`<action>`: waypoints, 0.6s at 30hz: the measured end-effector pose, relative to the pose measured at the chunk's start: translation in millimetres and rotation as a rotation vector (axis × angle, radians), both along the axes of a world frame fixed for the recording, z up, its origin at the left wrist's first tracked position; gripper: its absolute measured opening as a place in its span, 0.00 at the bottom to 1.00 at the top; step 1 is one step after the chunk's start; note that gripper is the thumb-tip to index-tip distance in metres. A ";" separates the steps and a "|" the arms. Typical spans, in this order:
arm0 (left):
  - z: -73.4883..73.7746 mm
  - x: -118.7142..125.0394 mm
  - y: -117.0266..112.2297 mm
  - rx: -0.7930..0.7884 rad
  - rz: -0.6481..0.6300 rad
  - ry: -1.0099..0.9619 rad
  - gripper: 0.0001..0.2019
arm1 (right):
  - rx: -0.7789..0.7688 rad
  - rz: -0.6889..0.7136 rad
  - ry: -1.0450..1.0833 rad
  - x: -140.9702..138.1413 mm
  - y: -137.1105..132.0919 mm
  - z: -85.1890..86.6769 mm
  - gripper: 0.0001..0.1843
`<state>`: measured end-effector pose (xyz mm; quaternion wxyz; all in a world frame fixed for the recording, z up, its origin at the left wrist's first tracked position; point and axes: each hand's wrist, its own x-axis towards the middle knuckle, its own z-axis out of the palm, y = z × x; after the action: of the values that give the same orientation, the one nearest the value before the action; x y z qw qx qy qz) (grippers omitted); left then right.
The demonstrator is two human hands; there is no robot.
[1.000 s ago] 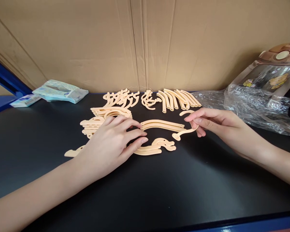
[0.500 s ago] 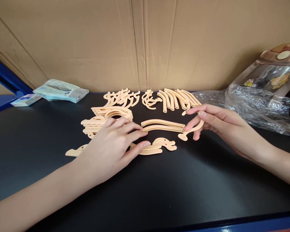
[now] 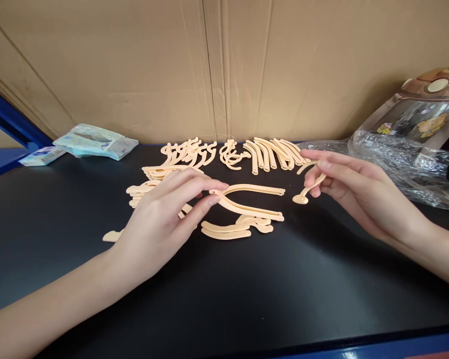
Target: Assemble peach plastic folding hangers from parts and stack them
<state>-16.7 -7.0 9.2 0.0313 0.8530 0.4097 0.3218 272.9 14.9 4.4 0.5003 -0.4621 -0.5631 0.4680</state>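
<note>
Between thumb and fingers, my left hand [image 3: 168,214] pinches the left end of a curved beige plastic arm [image 3: 250,208], which slants down to the right. A second curved arm [image 3: 256,188] lies behind it, and their left ends meet or overlap at my fingertips. My right hand [image 3: 347,187] grips a beige plastic hook [image 3: 310,192] with a round flat foot, held above the table to the right of the arms. In front of the held arm lie two short curved pieces [image 3: 226,232] and wavy pieces [image 3: 256,223]. Part of a stack of beige pieces [image 3: 145,188] is hidden behind my left hand.
Along the back lie hooks [image 3: 189,151], small curved pieces [image 3: 232,155] and a row of arms [image 3: 273,153]. A tissue pack [image 3: 95,142] stands at the back left. Clear plastic wrap [image 3: 400,167] and a bottle [image 3: 426,114] occupy the right. Cardboard [image 3: 142,70] closes the back.
My left hand has taken hold of the nearer arm's left end, and its right end has swung toward me. My right hand has moved slightly right and up with the hook.
</note>
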 end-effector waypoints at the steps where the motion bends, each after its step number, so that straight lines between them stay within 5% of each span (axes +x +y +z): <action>1: 0.9 0.7 -0.5 -0.013 -0.015 -0.028 0.07 | -0.008 -0.004 -0.011 0.0 0.4 0.0 0.20; 7: 4.6 4.7 -1.8 -0.219 0.011 -0.258 0.09 | -0.020 0.090 -0.018 -0.8 -2.0 0.4 0.28; 12: 7.6 4.5 -1.4 -0.512 -0.002 -0.418 0.10 | 0.002 0.173 -0.135 -0.2 -5.3 -1.6 0.15; 18: 8.1 7.2 -2.1 -0.766 -0.035 -0.595 0.09 | -0.001 0.224 -0.180 1.6 -4.8 -2.6 0.16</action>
<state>-9.5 -9.1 17.4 0.4643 0.6580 0.4573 0.3773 274.5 10.1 1.8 0.3922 -0.4368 -0.6536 0.4777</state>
